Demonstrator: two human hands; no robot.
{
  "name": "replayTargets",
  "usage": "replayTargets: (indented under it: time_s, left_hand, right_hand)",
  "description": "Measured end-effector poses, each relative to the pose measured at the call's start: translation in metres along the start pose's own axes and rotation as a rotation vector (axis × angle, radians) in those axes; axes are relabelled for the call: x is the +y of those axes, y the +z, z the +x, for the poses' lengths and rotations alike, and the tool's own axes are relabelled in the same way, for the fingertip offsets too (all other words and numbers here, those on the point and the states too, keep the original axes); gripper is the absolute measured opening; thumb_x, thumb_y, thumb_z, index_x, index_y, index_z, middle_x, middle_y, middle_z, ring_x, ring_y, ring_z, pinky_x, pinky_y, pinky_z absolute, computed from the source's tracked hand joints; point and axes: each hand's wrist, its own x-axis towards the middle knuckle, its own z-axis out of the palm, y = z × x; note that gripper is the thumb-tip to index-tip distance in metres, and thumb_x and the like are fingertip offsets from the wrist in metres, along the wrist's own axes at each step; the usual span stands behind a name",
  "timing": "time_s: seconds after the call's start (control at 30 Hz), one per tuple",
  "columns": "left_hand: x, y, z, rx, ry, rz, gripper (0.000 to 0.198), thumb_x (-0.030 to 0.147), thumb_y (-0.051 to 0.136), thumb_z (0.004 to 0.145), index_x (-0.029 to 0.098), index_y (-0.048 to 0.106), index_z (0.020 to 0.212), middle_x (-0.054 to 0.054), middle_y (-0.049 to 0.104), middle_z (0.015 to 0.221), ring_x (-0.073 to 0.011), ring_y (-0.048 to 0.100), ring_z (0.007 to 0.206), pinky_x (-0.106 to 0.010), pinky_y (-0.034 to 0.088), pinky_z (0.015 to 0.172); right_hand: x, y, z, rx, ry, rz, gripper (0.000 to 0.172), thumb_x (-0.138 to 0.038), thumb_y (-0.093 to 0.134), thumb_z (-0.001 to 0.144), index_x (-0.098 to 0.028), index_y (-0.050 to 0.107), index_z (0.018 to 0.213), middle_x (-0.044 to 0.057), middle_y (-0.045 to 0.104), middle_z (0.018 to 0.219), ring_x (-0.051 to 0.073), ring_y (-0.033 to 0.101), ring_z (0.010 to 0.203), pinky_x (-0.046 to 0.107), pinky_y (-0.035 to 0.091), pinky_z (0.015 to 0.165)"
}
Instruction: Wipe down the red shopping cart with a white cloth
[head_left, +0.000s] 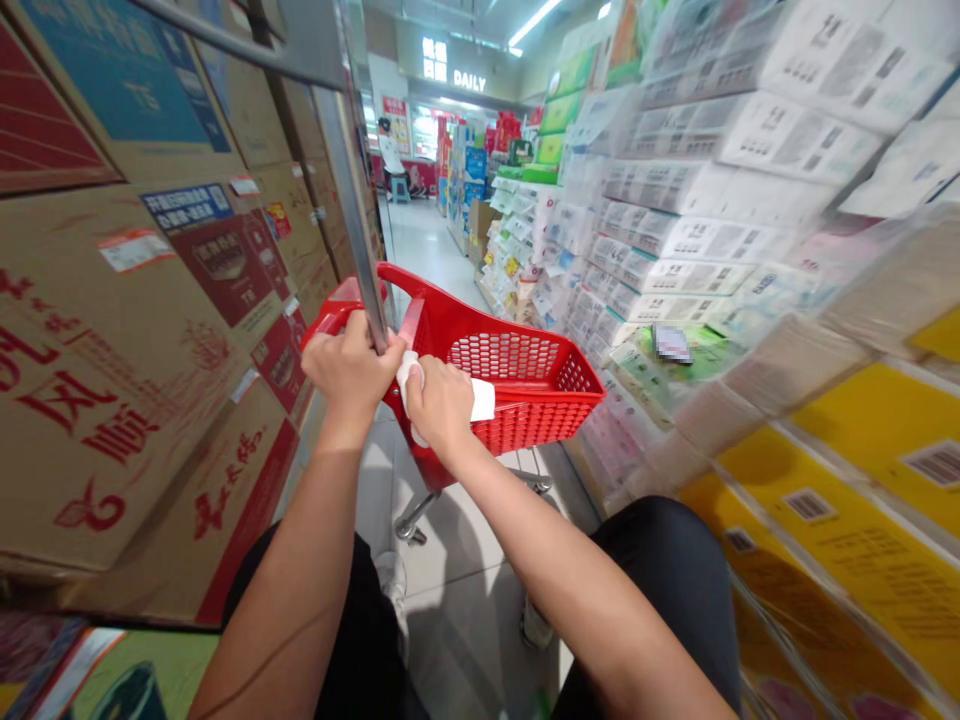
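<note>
My left hand (349,365) is closed round the lower part of a shiny metal pole (352,190), beside the red handle of a shopping cart. The pole rises to a grey curved frame (300,45) at the upper left. Close by, my right hand (442,405) is closed over a crumpled white piece (484,400), tissue or cloth, which also pokes out near the thumb. It rests against the near end of the red shopping cart (525,415). The cart's basket has perforated walls and nothing can be made out inside. My fingers partly hide the white piece.
Stacked cardboard cartons (135,350) line the left side. On the right stand piled white packs (675,240) and yellow packs (840,470), partly blurred. A tiled aisle (420,240) runs ahead, where a person (390,150) sits on a stool. My knees flank the cart's near wheel (411,530).
</note>
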Motion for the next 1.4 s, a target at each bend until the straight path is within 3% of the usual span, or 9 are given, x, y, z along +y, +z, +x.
replayTargets:
  time_s: [0.13,0.37,0.5,0.6,0.73,1.03,1.13,1.27,1.4]
  left_hand:
    - [-0.014,0.002,0.006,-0.026,0.003,0.002,0.023,0.036,0.059,0.076,0.018,0.063,0.089,-0.007,0.059,0.076,-0.0283,0.06,0.09,-0.04,0.039,0.087]
    - [-0.019,0.002,0.01,-0.068,0.009,-0.021,0.026,0.034,0.059,0.075,0.017,0.064,0.095,-0.008,0.061,0.081,-0.0279,0.059,0.092,-0.038,0.039,0.085]
    - [-0.016,0.003,0.008,-0.061,0.021,-0.005,0.026,0.036,0.058,0.076,0.017,0.064,0.092,-0.007,0.061,0.078,-0.0278,0.06,0.089,-0.038,0.039,0.084]
    - [-0.014,0.003,0.008,-0.047,0.018,0.012,0.024,0.038,0.058,0.077,0.018,0.063,0.089,-0.007,0.06,0.076,-0.0273,0.06,0.086,-0.038,0.04,0.082]
    - [-0.015,0.002,0.011,-0.027,0.0,0.036,0.026,0.042,0.058,0.078,0.018,0.062,0.086,-0.007,0.058,0.073,-0.0278,0.059,0.083,-0.038,0.039,0.08]
    - [-0.009,0.009,0.009,0.073,-0.008,0.106,0.026,0.044,0.052,0.083,0.019,0.06,0.086,-0.007,0.055,0.07,-0.0263,0.056,0.075,-0.038,0.037,0.074]
    - [-0.009,0.009,0.009,0.07,-0.011,0.13,0.026,0.045,0.052,0.083,0.02,0.058,0.086,-0.005,0.053,0.07,-0.0239,0.052,0.073,-0.037,0.035,0.072]
    - [-0.007,0.001,0.008,0.025,-0.025,0.126,0.026,0.046,0.051,0.083,0.02,0.055,0.089,-0.005,0.052,0.074,-0.023,0.049,0.076,-0.037,0.032,0.073]
    - [0.0,-0.003,0.005,-0.024,-0.04,0.119,0.028,0.045,0.049,0.084,0.02,0.056,0.093,-0.007,0.053,0.077,-0.0251,0.05,0.08,-0.038,0.032,0.075]
  right_hand:
    - [0.043,-0.008,-0.007,-0.119,-0.091,-0.036,0.035,-0.042,0.031,0.106,-0.02,0.058,0.096,0.004,0.067,0.089,0.02,0.059,0.086,0.031,0.032,0.078]
    - [0.189,-0.035,-0.043,-0.139,0.041,-0.335,0.032,-0.036,0.038,0.101,-0.018,0.06,0.085,0.007,0.067,0.082,0.022,0.057,0.083,0.032,0.029,0.077]
    - [0.231,-0.05,-0.05,-0.142,0.123,-0.412,0.034,-0.032,0.037,0.1,-0.018,0.061,0.082,0.007,0.067,0.08,0.021,0.056,0.079,0.032,0.029,0.075]
    - [0.231,-0.05,-0.05,-0.121,0.197,-0.43,0.036,-0.03,0.036,0.099,-0.017,0.063,0.079,0.008,0.068,0.08,0.02,0.056,0.077,0.032,0.029,0.075]
    - [0.207,-0.044,-0.044,-0.104,0.289,-0.414,0.039,-0.027,0.035,0.099,-0.016,0.066,0.078,0.011,0.07,0.084,0.02,0.057,0.077,0.033,0.028,0.075]
    - [0.094,-0.005,-0.015,-0.075,0.155,-0.151,0.034,-0.03,0.037,0.101,-0.018,0.064,0.084,0.007,0.07,0.085,0.019,0.059,0.079,0.032,0.029,0.077]
    - [0.074,-0.002,-0.014,-0.053,0.091,-0.101,0.032,-0.033,0.036,0.102,-0.018,0.061,0.089,0.005,0.069,0.088,0.02,0.058,0.083,0.032,0.03,0.078]
    - [0.092,-0.017,-0.028,-0.08,0.009,-0.064,0.03,-0.041,0.04,0.102,-0.02,0.06,0.093,0.003,0.069,0.089,0.019,0.059,0.088,0.03,0.031,0.08]
    - [0.148,-0.042,-0.044,-0.143,0.054,-0.134,0.035,-0.041,0.039,0.102,-0.018,0.063,0.091,0.007,0.071,0.09,0.021,0.06,0.086,0.032,0.031,0.08]
